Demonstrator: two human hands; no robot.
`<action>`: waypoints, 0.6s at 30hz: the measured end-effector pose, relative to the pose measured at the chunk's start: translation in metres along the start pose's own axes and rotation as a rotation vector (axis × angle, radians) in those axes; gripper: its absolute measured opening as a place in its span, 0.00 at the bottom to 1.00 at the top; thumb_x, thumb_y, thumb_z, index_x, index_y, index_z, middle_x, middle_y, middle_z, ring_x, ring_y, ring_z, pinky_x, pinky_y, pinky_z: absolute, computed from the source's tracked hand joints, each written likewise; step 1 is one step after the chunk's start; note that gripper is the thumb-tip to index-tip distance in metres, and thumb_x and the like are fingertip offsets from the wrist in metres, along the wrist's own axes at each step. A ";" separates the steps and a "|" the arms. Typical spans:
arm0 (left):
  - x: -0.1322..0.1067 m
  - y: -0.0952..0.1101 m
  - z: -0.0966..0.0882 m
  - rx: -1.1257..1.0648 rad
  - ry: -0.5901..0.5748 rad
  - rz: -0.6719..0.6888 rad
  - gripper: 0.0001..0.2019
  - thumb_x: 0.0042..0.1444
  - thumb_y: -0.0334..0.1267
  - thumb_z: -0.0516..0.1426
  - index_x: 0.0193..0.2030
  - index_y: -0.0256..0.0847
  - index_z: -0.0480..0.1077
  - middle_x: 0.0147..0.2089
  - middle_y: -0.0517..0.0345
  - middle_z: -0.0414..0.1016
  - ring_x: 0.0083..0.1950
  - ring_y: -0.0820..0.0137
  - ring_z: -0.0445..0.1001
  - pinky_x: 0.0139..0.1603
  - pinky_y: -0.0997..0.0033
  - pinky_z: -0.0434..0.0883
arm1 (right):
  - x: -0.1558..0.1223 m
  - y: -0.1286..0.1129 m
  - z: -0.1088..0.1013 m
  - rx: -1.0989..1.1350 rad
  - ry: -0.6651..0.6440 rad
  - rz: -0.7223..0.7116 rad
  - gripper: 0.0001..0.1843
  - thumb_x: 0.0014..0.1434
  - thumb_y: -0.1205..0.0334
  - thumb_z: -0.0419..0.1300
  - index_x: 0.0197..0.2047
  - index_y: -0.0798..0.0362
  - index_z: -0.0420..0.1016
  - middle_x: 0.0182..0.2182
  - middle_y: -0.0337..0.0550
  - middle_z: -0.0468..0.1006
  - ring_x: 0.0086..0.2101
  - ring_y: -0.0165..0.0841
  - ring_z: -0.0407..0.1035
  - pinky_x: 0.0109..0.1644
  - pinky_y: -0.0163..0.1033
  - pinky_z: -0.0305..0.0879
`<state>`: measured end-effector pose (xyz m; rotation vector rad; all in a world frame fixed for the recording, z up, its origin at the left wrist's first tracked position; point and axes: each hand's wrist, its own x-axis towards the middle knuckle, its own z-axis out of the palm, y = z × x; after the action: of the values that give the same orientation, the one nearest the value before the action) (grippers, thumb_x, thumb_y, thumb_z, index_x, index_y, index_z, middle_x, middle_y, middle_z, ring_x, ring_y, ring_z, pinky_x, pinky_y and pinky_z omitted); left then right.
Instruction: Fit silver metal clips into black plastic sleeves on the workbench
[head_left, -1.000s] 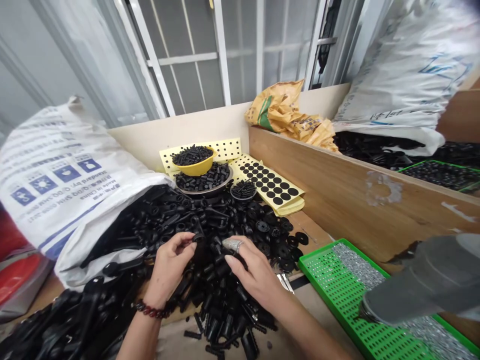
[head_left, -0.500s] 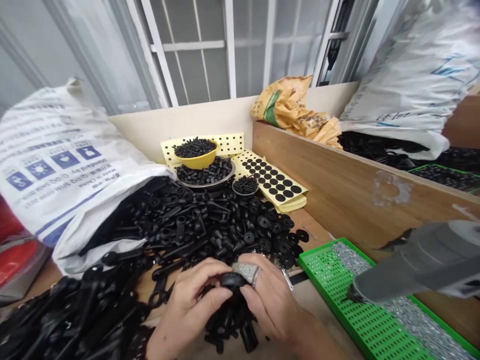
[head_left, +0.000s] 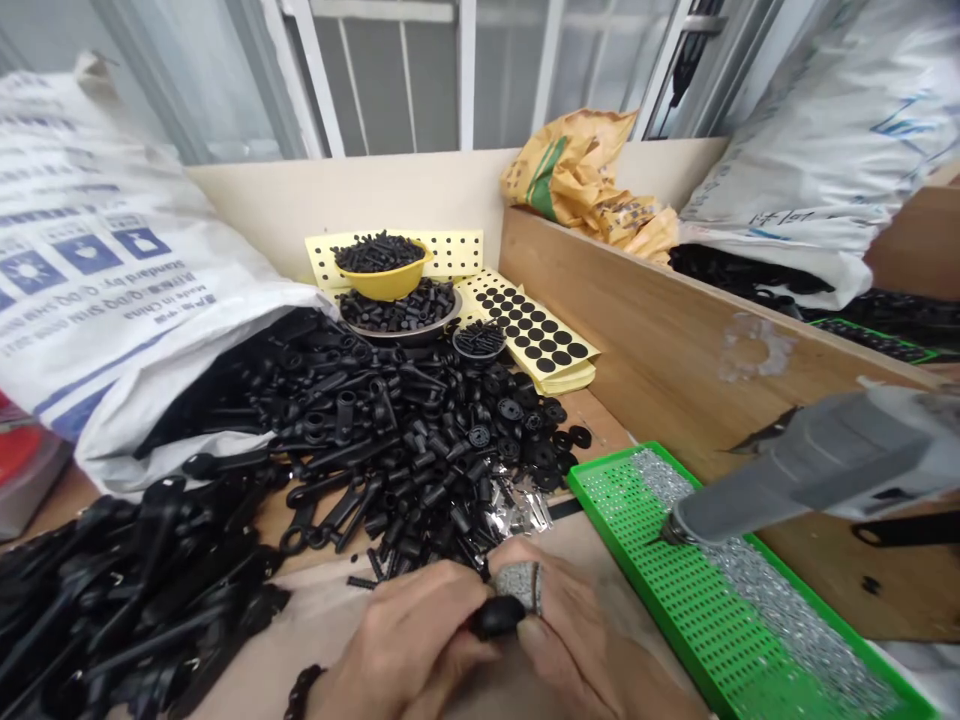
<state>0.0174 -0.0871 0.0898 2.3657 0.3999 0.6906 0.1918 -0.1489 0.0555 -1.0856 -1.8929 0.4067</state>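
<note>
At the bottom centre, my left hand (head_left: 420,630) and my right hand (head_left: 574,640) pinch a small rounded black plastic part (head_left: 498,617) between them. Fingers of both hands are closed around it and hide much of its shape. A grey speckled wrap (head_left: 519,585) covers a finger of my right hand. Just beyond my hands spreads a pile of black plastic parts (head_left: 420,430), with handle-like pieces, short cylinders and discs. Small shiny metal clips (head_left: 517,505) lie at its near right edge.
A green perforated tray (head_left: 622,530) with small metal pieces lies on the right, under a grey power screwdriver (head_left: 795,475). Behind the pile are a yellow bowl (head_left: 386,285) and yellow sticker sheets (head_left: 551,380). A white sack (head_left: 172,300) stands left; a wooden divider (head_left: 637,310) runs along the right.
The view has tipped downward, so the bench contents appear higher. My hands sit slightly lower and further right in view. The held part has turned: its ring-like edge showed before, now a rounded side.
</note>
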 end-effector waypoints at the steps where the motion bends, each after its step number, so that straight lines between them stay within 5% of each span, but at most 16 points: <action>1: -0.001 0.001 0.003 -0.012 -0.017 -0.013 0.05 0.59 0.29 0.49 0.36 0.40 0.65 0.30 0.57 0.71 0.29 0.72 0.69 0.30 0.78 0.65 | -0.006 0.000 0.002 0.024 -0.013 0.034 0.13 0.64 0.64 0.38 0.38 0.50 0.62 0.30 0.42 0.70 0.32 0.33 0.67 0.38 0.37 0.67; 7: -0.020 -0.004 0.028 -0.182 -0.121 -0.398 0.09 0.59 0.39 0.51 0.30 0.40 0.67 0.26 0.60 0.69 0.28 0.72 0.67 0.30 0.77 0.62 | -0.054 0.009 0.021 -0.004 -0.068 0.273 0.16 0.63 0.63 0.46 0.54 0.48 0.62 0.45 0.45 0.74 0.45 0.35 0.69 0.46 0.37 0.70; 12: -0.038 -0.017 0.046 -0.440 -0.186 -0.698 0.15 0.57 0.44 0.50 0.23 0.39 0.62 0.21 0.64 0.61 0.23 0.74 0.61 0.23 0.77 0.58 | -0.063 0.010 0.032 -0.010 -0.048 0.218 0.12 0.64 0.63 0.46 0.47 0.45 0.67 0.35 0.40 0.78 0.38 0.33 0.73 0.41 0.36 0.72; 15: -0.040 -0.020 0.048 -0.482 -0.154 -0.777 0.17 0.58 0.45 0.49 0.22 0.39 0.61 0.19 0.65 0.60 0.21 0.74 0.60 0.22 0.77 0.57 | -0.062 0.012 0.038 -0.072 -0.002 0.208 0.13 0.65 0.63 0.44 0.45 0.46 0.67 0.32 0.40 0.77 0.35 0.33 0.73 0.38 0.36 0.73; 18: -0.041 -0.017 0.051 -0.501 -0.068 -0.725 0.11 0.56 0.44 0.53 0.30 0.38 0.66 0.28 0.60 0.69 0.30 0.70 0.67 0.31 0.76 0.65 | -0.065 0.016 0.044 -0.123 0.065 0.200 0.12 0.65 0.60 0.46 0.49 0.47 0.65 0.37 0.43 0.77 0.38 0.34 0.72 0.39 0.36 0.72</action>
<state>0.0112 -0.1176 0.0295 1.6010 0.8775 0.3085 0.1781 -0.1869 -0.0143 -1.3603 -1.7770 0.3659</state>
